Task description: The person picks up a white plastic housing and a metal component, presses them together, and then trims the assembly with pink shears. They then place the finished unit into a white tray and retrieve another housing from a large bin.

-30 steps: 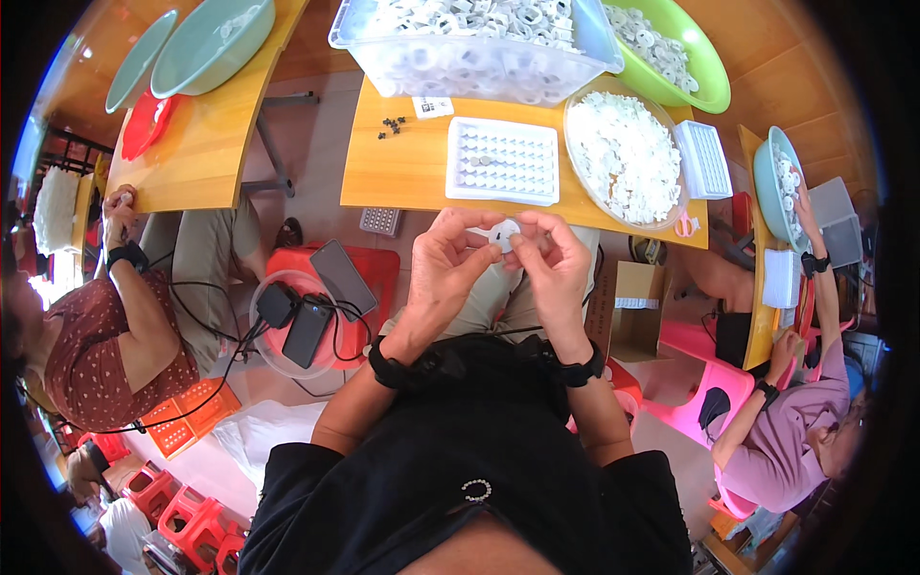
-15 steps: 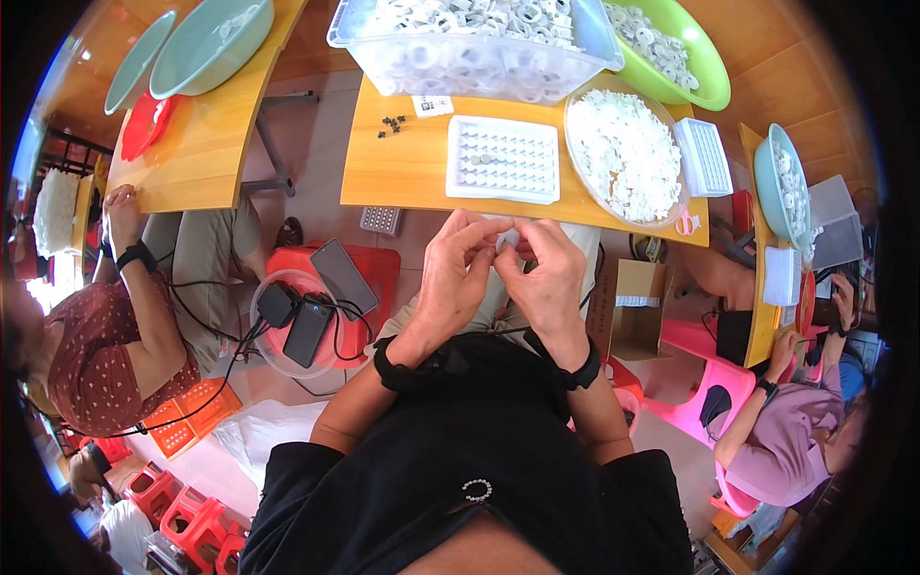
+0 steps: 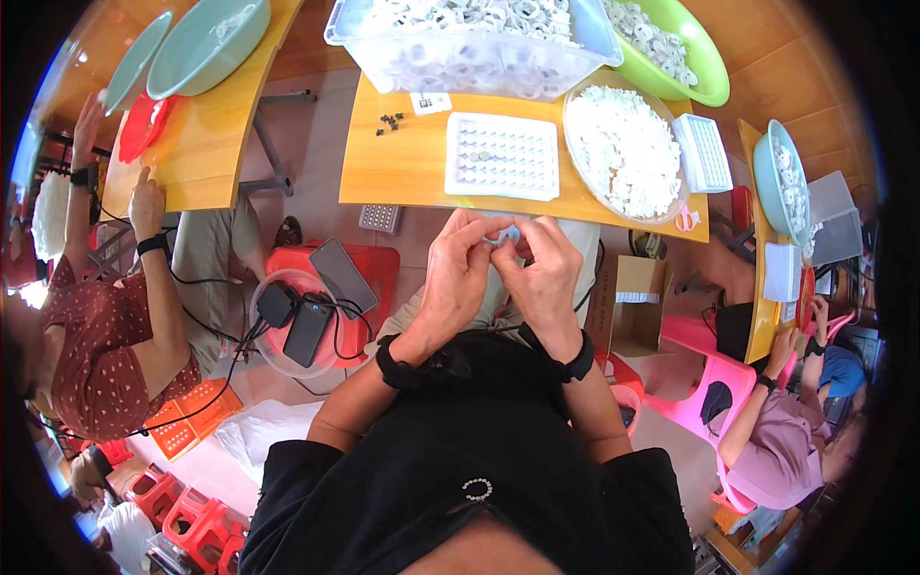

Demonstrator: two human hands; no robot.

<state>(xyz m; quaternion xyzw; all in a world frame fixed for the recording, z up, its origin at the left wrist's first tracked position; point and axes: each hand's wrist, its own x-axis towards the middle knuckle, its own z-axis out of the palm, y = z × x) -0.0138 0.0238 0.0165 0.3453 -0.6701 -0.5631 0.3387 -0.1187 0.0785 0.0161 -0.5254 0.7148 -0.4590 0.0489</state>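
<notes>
Just off the table's near edge, my left hand and my right hand meet fingertip to fingertip. Both are closed in a pinch around a small whitish plastic part, mostly covered by the fingers. Beyond them on the table lies a white tray with rows of small pegs or holes and a couple of small greyish pieces on it. To its right stands a round clear bowl heaped with small white plastic parts. A few small black pieces lie left of the tray.
A clear bin of white ring-shaped parts and a green basin stand at the back. A second white tray and pink-handled scissors are at right. Left, a red stool bears phones and cables. Co-workers sit on both sides.
My hands stay together, their fingertips shifting slightly around the small part. The co-worker at left has raised one hand toward the basins and moved the other along the table edge.
</notes>
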